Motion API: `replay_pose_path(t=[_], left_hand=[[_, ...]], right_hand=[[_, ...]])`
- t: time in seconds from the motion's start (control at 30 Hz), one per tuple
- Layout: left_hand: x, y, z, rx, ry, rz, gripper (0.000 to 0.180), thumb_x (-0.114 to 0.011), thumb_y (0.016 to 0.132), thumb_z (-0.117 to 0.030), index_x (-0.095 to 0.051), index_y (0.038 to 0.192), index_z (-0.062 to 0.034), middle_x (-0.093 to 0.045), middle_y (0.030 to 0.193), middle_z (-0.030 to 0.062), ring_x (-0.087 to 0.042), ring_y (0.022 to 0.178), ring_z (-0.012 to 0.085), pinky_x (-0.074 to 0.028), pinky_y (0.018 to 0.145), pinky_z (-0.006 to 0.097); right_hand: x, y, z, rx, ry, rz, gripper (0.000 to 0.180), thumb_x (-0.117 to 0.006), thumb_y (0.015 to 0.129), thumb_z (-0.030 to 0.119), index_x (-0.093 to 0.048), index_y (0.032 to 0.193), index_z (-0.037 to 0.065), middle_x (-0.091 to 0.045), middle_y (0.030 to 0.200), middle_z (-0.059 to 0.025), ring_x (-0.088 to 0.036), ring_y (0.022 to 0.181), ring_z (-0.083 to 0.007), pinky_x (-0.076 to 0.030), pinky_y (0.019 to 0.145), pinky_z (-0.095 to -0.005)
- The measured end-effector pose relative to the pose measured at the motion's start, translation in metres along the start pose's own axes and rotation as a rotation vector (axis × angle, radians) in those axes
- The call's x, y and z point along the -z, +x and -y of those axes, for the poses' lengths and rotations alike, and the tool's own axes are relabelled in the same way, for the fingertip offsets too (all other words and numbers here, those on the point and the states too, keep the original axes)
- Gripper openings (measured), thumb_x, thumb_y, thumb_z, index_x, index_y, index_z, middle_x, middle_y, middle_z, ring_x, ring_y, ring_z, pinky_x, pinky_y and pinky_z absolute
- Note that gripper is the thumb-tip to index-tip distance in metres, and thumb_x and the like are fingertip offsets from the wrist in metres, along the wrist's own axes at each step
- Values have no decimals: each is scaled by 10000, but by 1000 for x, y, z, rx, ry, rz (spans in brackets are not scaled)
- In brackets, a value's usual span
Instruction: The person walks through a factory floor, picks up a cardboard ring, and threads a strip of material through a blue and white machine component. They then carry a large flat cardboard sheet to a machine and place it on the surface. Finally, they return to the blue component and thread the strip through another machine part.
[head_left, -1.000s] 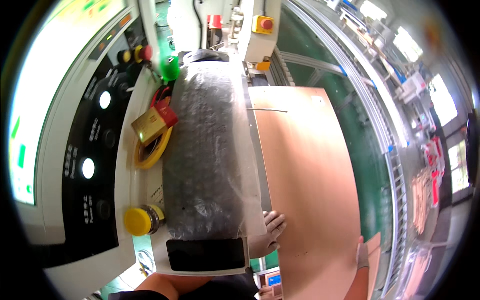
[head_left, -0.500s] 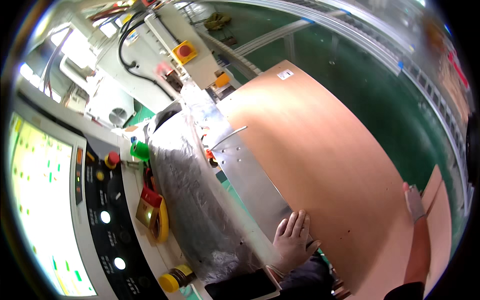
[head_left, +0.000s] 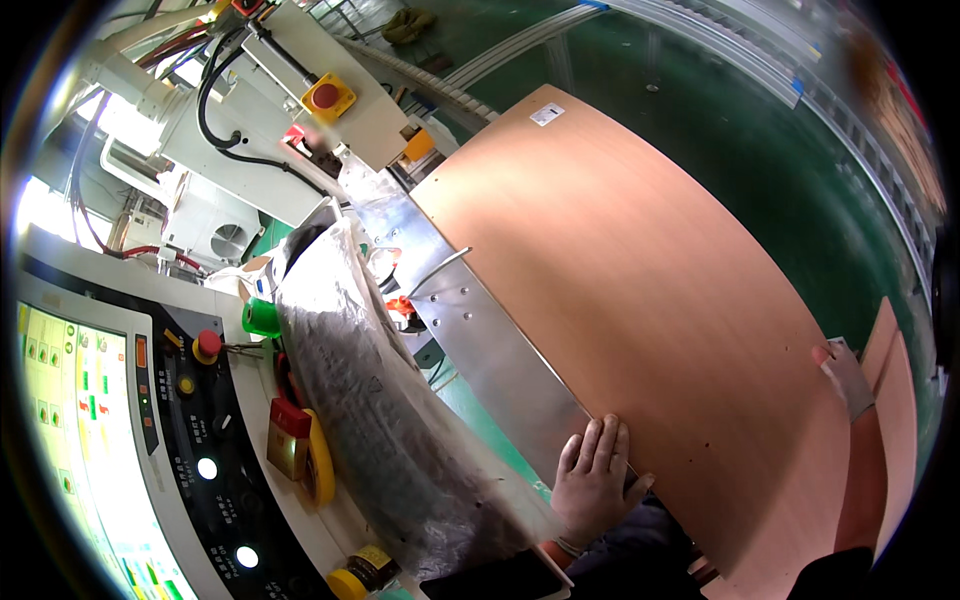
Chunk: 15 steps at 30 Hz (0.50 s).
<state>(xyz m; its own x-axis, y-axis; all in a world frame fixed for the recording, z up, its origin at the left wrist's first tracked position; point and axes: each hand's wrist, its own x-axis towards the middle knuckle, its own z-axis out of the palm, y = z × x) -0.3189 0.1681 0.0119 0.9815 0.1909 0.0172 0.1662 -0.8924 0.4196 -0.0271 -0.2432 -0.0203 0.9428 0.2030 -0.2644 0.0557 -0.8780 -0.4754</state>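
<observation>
A large light-brown wood panel (head_left: 640, 300) lies with its left edge along a bare metal plate (head_left: 485, 345). My left hand (head_left: 597, 485), in a pale glove, rests flat across the plate and the panel's near left edge, fingers stretched out together and thumb apart. At the panel's right edge, my right hand (head_left: 848, 380) grips it with the thumb on the top face; its other fingers are hidden. The glove leaves that thumb's tip bare. A white label (head_left: 546, 114) sits at the panel's far corner.
To the left stands a control console (head_left: 215, 440) with a lit screen (head_left: 85, 420) and red button (head_left: 207, 346). A plastic-wrapped machine cover (head_left: 370, 420) lies beside the plate. Yellow tape (head_left: 319, 460), a jar (head_left: 365, 572) and a green spool (head_left: 262, 317) rest nearby. More panels (head_left: 900, 410) stand right.
The whole view has shifted, so the console and the panel's far corner appear in different places. Both hands keep their holds at the panel's edges.
</observation>
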Motion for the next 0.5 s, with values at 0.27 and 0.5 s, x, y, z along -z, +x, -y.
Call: replay_pose_path(t=[0.27, 0.5], left_hand=[[0, -1, 2, 15, -12, 17, 771, -671, 904, -576, -588, 1410, -1, -514, 1529, 176, -466, 1427, 325, -349, 1166, 504], [0, -6, 5, 20, -47, 29, 754, -645, 929, -554, -558, 1451, -18, -515, 1533, 152, -467, 1428, 309, -350, 1168, 499]], right_hand=[[-4, 17, 31, -31, 18, 54, 496, -658, 999, 408, -647, 1183, -53, -672, 1101, -137, -617, 1046, -255, -491, 914, -369], [-12, 23, 75, -40, 404, 137, 377, -664, 1012, 359, -685, 1118, -2, -658, 968, 1, -566, 907, -87, -489, 807, -286]])
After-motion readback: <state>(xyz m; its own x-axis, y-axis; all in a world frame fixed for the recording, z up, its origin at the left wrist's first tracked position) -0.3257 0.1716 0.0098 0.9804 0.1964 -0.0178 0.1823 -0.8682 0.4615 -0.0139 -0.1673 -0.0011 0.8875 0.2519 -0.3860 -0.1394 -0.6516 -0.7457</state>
